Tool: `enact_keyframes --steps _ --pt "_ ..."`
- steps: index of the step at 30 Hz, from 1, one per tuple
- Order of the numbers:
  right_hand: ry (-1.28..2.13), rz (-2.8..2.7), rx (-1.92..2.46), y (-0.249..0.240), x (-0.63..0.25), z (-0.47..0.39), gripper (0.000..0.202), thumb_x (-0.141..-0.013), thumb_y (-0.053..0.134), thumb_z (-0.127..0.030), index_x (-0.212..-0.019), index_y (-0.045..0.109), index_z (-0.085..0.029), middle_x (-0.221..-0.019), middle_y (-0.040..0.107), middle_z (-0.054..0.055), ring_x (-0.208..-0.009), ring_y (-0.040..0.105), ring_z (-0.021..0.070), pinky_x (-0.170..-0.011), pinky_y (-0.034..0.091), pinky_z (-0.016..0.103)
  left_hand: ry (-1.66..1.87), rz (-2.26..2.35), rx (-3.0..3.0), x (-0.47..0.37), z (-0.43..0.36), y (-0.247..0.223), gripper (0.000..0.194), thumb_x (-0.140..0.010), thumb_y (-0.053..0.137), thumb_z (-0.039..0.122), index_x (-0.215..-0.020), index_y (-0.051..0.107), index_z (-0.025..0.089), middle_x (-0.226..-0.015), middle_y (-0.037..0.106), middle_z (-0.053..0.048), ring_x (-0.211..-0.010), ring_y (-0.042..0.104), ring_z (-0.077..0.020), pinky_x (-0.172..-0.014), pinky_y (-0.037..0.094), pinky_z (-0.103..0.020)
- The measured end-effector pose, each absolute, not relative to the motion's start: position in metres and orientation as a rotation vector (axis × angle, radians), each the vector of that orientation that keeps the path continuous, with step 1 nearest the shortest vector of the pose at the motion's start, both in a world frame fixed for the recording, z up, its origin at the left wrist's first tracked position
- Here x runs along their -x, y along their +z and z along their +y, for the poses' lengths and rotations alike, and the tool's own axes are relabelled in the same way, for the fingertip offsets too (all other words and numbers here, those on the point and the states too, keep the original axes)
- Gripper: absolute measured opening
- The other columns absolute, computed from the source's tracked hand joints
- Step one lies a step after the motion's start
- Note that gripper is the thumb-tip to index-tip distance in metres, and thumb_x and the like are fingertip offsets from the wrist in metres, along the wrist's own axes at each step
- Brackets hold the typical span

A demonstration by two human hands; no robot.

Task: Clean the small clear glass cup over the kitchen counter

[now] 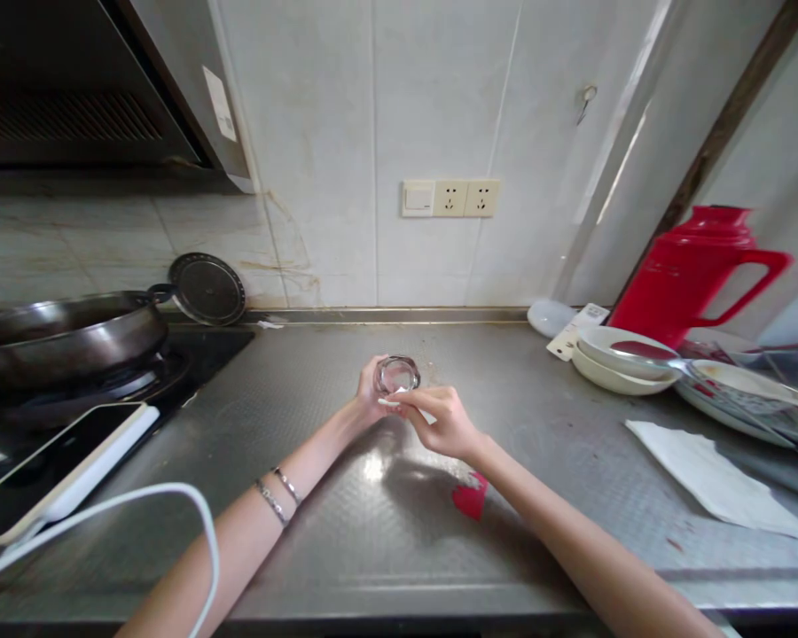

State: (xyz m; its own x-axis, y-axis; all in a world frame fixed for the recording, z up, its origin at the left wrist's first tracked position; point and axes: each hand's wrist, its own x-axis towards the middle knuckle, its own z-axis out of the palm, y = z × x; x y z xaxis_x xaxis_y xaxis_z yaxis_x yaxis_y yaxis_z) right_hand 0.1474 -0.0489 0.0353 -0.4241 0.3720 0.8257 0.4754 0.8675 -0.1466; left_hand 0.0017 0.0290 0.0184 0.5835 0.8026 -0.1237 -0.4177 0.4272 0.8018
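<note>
My left hand [368,392] is wrapped around a clear glass [399,372], held above the middle of the steel counter. The mouth of the glass faces up toward me. At its near rim, my right hand [447,420] pinches a small piece of white tissue [428,416]. Part of the tissue is hidden behind the fingers. A red patch [470,496] with a ragged edge shows on the counter below my right wrist.
On the left are a pan [73,332] on the stove, a phone with a white power bank [99,461], and a white cable [203,514]. To the right lie a folded paper towel [711,483], stacked bowls [621,377] and a red thermos [688,275].
</note>
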Motion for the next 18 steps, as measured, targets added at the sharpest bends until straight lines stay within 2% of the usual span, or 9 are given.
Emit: enact_keyframes --steps 3,5,7,10,14,18 --pt "-0.129 -1.862 0.642 0.038 -0.154 -0.044 0.027 -0.090 0.046 -0.014 -0.106 0.067 -0.021 -0.083 0.075 0.005 -0.071 0.071 0.0145 -0.066 0.057 0.022 0.690 0.522 -0.885 -0.001 0.030 0.018 0.053 -0.079 0.037 0.059 -0.094 0.062 0.014 -0.059 0.063 -0.010 -0.044 0.053 -0.0193 -0.044 0.043 -0.030" --pt "-0.243 -1.805 0.658 0.040 -0.160 -0.038 0.030 -0.091 0.045 -0.011 -0.112 0.064 -0.020 -0.093 0.074 0.007 -0.083 0.071 0.0161 -0.074 0.058 0.026 0.610 0.502 -0.935 -0.002 0.029 0.017 0.056 -0.079 0.035 0.060 -0.096 0.061 0.014 -0.061 0.065 -0.012 -0.044 0.055 -0.0207 -0.043 0.044 -0.032" --pt "-0.366 -1.897 0.644 0.039 -0.166 -0.032 0.034 -0.091 0.044 -0.009 -0.119 0.060 -0.019 -0.109 0.070 0.009 -0.104 0.066 0.0189 -0.088 0.056 0.032 0.569 0.500 -0.952 -0.005 0.028 0.015 0.057 -0.079 0.035 0.060 -0.101 0.059 0.014 -0.063 0.066 -0.013 -0.046 0.057 -0.0219 -0.043 0.046 -0.032" --pt "-0.490 -2.077 0.626 0.035 -0.170 -0.025 0.038 -0.092 0.044 -0.010 -0.127 0.055 -0.019 -0.118 0.067 0.009 -0.117 0.058 0.0206 -0.099 0.051 0.038 0.587 0.500 -0.919 -0.009 0.025 0.012 0.058 -0.077 0.039 0.061 -0.101 0.060 0.013 -0.061 0.065 -0.012 -0.047 0.057 -0.0219 -0.043 0.046 -0.032" --pt "-0.537 -2.129 0.588 0.032 -0.165 -0.023 0.038 -0.091 0.044 -0.007 -0.126 0.056 -0.017 -0.121 0.065 0.010 -0.122 0.054 0.0213 -0.104 0.047 0.040 0.682 0.491 -0.828 -0.009 0.023 0.015 0.051 -0.078 0.042 0.057 -0.093 0.063 0.013 -0.059 0.063 -0.010 -0.047 0.056 -0.0206 -0.044 0.045 -0.032" --pt "-0.554 -2.113 0.585 0.030 -0.159 -0.026 0.038 -0.089 0.046 -0.006 -0.123 0.058 -0.017 -0.116 0.068 0.010 -0.117 0.058 0.0202 -0.101 0.050 0.036 0.790 0.538 -0.759 -0.003 0.027 0.021 0.050 -0.078 0.042 0.056 -0.087 0.064 0.012 -0.056 0.061 -0.009 -0.046 0.055 -0.0203 -0.044 0.044 -0.032"
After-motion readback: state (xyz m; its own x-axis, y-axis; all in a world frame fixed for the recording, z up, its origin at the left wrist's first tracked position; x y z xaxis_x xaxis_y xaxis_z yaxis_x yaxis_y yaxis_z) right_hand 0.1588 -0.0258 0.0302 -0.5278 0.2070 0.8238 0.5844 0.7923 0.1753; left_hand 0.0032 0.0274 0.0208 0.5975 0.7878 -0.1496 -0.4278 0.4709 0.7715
